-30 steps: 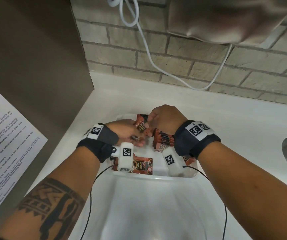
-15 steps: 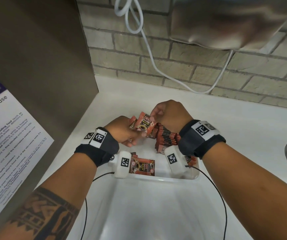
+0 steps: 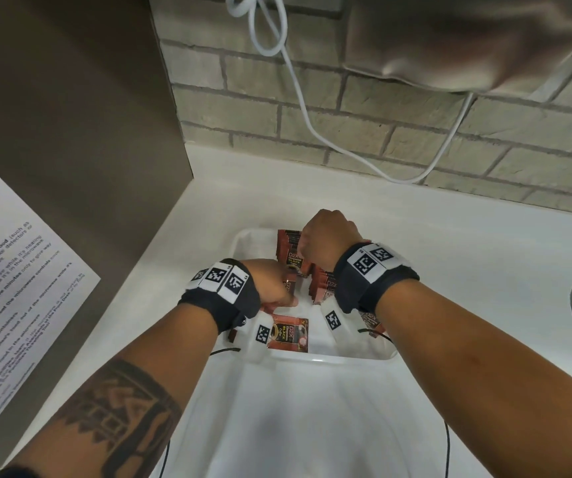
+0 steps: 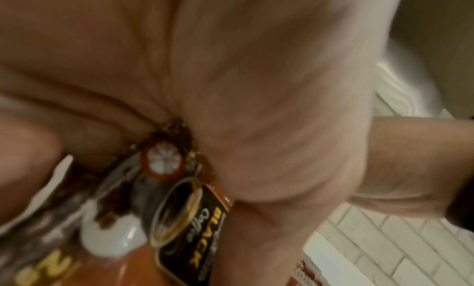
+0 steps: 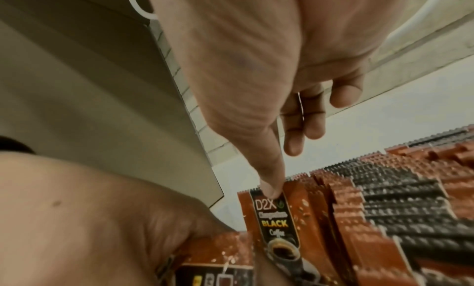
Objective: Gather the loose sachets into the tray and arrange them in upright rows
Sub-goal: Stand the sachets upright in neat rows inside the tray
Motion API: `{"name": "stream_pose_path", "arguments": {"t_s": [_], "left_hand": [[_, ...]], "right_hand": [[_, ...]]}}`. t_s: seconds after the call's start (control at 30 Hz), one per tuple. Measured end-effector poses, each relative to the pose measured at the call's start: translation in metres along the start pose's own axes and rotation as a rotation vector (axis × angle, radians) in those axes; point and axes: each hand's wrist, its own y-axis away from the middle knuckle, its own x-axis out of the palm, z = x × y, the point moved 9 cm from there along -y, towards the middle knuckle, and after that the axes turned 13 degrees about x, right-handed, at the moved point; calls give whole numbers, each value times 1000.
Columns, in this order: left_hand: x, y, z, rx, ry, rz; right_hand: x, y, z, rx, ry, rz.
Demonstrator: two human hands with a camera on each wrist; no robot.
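The right hand (image 3: 327, 238) pinches a coffee sachet (image 5: 275, 215) upright against the standing row (image 5: 384, 199) in the tray (image 3: 329, 358) (left hand (image 3: 270, 282) grips another sachet (image 4: 189, 225)), which likely needs seating next.

Head view was evenly lit, soft shadows under forearms, wide-angle bending at edges. Left wrist view was heavily motion-blurred, dim. Right wrist view was warm, sharper mid-frame, blurred at borders.

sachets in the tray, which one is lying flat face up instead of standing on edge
The sachet at the tray's near end, between the two wrist cameras, lies flat with its printed front up. The others stand on edge in a row under the right hand.
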Motion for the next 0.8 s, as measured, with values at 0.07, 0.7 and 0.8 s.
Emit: {"name": "stream_pose_path", "arguments": {"t_s": [0.07,0.7,0.8], "left_hand": [[3,-8,1,-2,36,12],[4,-26,2,29,113,-17],[5,-24,1,29,145,-35]], "right_hand": [[3,-1,0,8,33,-2],[15,-12,0,-33,19,27],[11,-11,-2,-41,1,22]]}}
